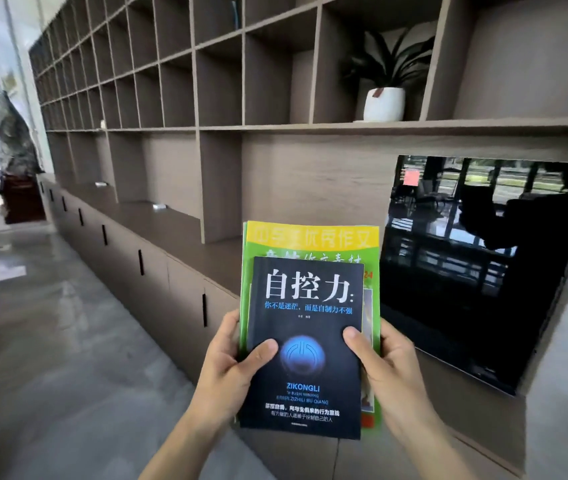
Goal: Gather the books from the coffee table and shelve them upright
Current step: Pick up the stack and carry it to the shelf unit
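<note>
I hold a stack of books in front of me with both hands. A dark blue book [305, 344] with white characters and a glowing blue circle lies on top. Under it is a larger green and yellow book [313, 239], which sticks out at the top and right. My left hand [230, 372] grips the stack's left edge with its thumb on the blue cover. My right hand [388, 367] grips the right edge, thumb also on the cover. The brown wall shelf [220, 126] with its many open cubbies rises just beyond the books. The coffee table is out of view.
A potted plant in a white pot [384, 103] fills one cubby at upper right. A glossy black panel [476, 258] is set into the unit at right. Low cabinets [158, 271] with a counter run along the left. Grey polished floor [50, 341] stretches left.
</note>
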Demonstrator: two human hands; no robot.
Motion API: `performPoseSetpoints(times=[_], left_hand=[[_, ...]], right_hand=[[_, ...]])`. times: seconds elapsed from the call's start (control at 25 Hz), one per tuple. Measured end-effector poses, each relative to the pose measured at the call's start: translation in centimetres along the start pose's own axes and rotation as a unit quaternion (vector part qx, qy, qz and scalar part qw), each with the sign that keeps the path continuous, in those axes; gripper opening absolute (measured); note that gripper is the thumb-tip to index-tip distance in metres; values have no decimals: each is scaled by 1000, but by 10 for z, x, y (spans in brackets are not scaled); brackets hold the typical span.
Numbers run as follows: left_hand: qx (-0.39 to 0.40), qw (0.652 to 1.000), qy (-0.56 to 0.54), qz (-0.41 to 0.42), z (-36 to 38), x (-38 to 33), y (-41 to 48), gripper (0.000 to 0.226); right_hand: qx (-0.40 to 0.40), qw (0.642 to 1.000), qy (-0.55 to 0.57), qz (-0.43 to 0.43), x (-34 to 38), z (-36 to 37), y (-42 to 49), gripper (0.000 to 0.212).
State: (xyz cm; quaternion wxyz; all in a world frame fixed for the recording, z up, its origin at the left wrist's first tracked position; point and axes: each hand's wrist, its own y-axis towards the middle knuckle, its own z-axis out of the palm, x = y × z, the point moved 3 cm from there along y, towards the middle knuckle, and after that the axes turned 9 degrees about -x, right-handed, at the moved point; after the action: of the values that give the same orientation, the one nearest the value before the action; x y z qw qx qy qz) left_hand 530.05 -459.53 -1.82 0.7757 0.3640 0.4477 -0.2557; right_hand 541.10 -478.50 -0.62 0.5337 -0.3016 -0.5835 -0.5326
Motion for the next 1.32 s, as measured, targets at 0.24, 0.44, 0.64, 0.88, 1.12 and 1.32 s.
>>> performPoseSetpoints(times=[0.24,0.44,0.64,0.88,1.12,1.32], left_hand=[[-50,999,10,9,-29,27,159,41],[-93,996,0,7,-98,66,285,43],[-100,995,-8,4,-176,97,433,41],[-90,996,16,0,-251,113,614,39],[-92,993,64,-25,-308,192,782,35],[-80,992,80,-56,-330,262,916,43]], right_hand=[[68,997,25,13,-60,89,173,60],[106,994,34,22,-125,191,281,53],[110,993,34,9,-180,308,395,63],[103,994,40,12,-224,431,529,50],[66,997,30,12,-316,515,660,34],[41,999,-2,0,-385,556,772,18]])
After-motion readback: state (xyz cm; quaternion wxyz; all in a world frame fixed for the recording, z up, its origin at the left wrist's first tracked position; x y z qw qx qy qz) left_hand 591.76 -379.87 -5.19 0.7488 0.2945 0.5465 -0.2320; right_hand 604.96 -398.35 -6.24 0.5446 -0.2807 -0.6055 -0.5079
